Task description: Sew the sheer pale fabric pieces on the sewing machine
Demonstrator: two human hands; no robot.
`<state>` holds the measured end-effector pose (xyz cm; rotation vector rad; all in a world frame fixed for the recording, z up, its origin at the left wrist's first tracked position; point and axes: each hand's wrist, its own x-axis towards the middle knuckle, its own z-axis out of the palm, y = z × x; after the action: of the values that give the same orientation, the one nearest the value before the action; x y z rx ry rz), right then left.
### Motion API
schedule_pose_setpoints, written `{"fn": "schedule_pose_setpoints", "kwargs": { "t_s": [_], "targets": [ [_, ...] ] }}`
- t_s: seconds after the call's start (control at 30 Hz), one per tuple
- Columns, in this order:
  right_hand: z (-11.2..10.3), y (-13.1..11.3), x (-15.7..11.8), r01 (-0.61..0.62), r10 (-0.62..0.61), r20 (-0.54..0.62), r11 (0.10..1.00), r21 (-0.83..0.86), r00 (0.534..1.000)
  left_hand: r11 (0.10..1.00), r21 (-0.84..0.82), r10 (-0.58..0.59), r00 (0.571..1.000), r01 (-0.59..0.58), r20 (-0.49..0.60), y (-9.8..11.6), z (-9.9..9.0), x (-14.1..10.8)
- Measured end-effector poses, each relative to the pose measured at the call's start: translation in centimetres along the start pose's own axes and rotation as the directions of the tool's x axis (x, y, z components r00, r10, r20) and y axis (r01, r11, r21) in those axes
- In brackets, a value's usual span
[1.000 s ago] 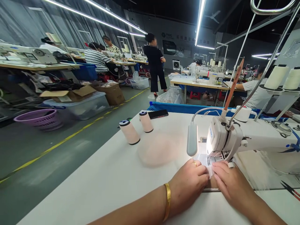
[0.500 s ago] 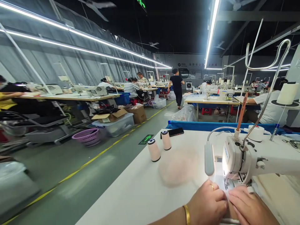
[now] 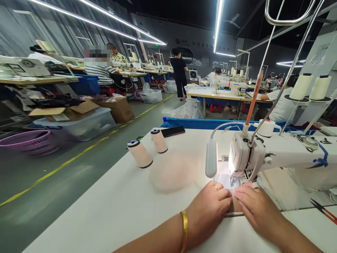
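My left hand, with a ring and a gold bangle, has its fingers curled on the left edge of a strip of beige fabric just in front of the presser foot. Opposite it, my right hand presses its fingers together on the same fabric, partly covering it. Over both stands a white sewing machine with its lamp lit. A thin, sheer beige piece lies on the white table left of the needle area; its outline is blurred.
Two thread cones and a black phone sit at the table's far left. Red-handled thread snips lie at the right. A grey lamp hangs left of the machine head. Beyond the table, a person stands in the aisle.
The view has swung right and down, so everything sits further left and the snips show. Both hands stay by the presser foot on the fabric. The person in the aisle has turned somewhat.
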<state>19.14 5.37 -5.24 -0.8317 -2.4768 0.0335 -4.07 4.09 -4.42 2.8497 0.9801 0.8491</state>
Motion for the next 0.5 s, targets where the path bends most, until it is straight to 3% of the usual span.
{"fn": "schedule_pose_setpoints", "kwargs": {
  "t_s": [0.3,0.5],
  "targets": [
    [0.1,0.2,0.3,0.007,-0.007,0.004,0.999,0.038,1.0,1.0,0.027,-0.001,1.0,0.001,0.014,-0.6,0.2,0.1],
    [0.2,0.0,1.0,-0.092,0.092,0.011,0.996,-0.022,0.996,0.998,0.05,-0.03,1.0,0.03,-0.006,-1.2,0.2,0.6]
  ]
}}
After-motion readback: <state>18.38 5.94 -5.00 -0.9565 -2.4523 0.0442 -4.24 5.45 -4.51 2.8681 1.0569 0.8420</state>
